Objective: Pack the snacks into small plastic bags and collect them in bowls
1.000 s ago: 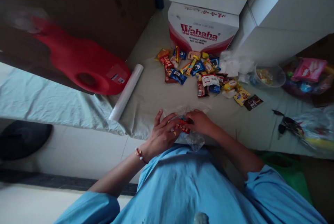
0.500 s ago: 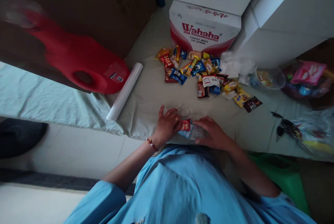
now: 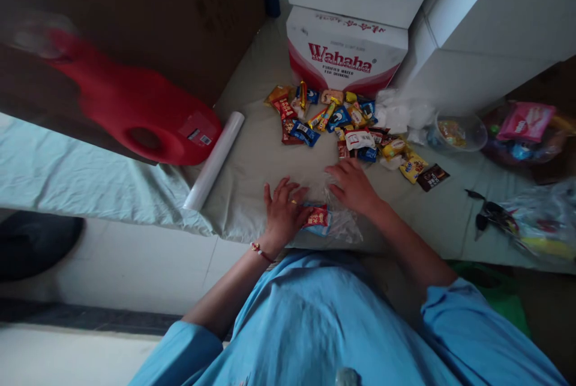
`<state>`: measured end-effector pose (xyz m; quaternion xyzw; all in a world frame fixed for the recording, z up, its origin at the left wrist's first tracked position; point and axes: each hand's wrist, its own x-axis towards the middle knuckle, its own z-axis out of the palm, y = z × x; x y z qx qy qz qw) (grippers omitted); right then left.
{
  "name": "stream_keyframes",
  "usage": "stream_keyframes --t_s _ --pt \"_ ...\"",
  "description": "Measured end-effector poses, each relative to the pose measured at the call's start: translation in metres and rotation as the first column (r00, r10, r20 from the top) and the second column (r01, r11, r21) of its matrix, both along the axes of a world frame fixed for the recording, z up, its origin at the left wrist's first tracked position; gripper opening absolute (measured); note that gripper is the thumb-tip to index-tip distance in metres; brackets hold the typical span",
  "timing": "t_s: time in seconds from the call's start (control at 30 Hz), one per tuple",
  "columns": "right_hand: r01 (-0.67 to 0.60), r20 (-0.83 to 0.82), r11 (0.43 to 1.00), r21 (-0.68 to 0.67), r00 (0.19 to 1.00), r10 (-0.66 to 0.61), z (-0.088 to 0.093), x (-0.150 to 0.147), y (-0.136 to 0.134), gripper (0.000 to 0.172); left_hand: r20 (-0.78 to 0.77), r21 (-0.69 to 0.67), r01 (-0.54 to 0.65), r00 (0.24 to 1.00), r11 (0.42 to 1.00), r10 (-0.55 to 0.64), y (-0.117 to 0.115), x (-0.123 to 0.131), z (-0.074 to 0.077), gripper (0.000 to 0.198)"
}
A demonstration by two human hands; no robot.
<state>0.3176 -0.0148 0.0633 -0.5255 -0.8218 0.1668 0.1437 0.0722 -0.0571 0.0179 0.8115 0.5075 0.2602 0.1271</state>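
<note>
Red-faced, a small packet (image 3: pixel 317 215) lies on crumpled clear plastic (image 3: pixel 347 227) near the cloth's (image 3: pixel 252 194) front edge, within easy reach. Left hand (image 3: pixel 283 209) spreads its fingers, thumb against it, probably steadying it; right hand (image 3: pixel 355 185) is loosely uncurled beside the plastic, perhaps touching. Wrapped snacks (image 3: pixel 339 117) lie beyond.

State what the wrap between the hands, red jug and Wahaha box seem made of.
Wrap: probably thin, glossy plastic film; see-through, creased.
Jug: likely plastic, smooth, fairly matt; handle moulded into the body.
Box: seemingly cardboard, printed; flat panels, folded edges.
</note>
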Motion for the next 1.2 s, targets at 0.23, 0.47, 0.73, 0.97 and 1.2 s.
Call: stream_keyframes --t_s 0.23,0.47,0.73,0.97,1.2 --pt "-0.235 0.078 0.962 -0.142 0.966 0.248 -0.018 -0.075 0.063 0.021 -0.048 -0.016 -0.181 0.982 0.983 0.180 -0.004 0.005 -0.002 0.084" --pt "0.045 0.261 0.990 -0.136 0.965 -0.008 -0.006 -0.050 0.051 0.056 0.033 -0.248 -0.326 0.938 0.912 0.345 0.000 0.009 -0.003 0.117" --pt "-0.003 0.105 0.937 -0.350 0.994 0.043 0.005 -0.036 0.031 0.006 -0.098 -0.394 -0.358 0.932 0.846 0.348 0.011 0.011 0.016 0.122" --pt "-0.245 0.043 0.928 -0.282 0.963 0.267 0.021 -0.056 -0.033 0.016 -0.101 -0.378 -0.340 0.940 0.861 0.327 0.009 0.008 0.011 0.113" --pt "-0.409 0.085 0.875 -0.261 0.893 0.443 -0.008 -0.054 -0.068 0.034 0.173 -0.519 -0.002 0.979 0.855 0.107 0.022 -0.042 0.001 0.073"
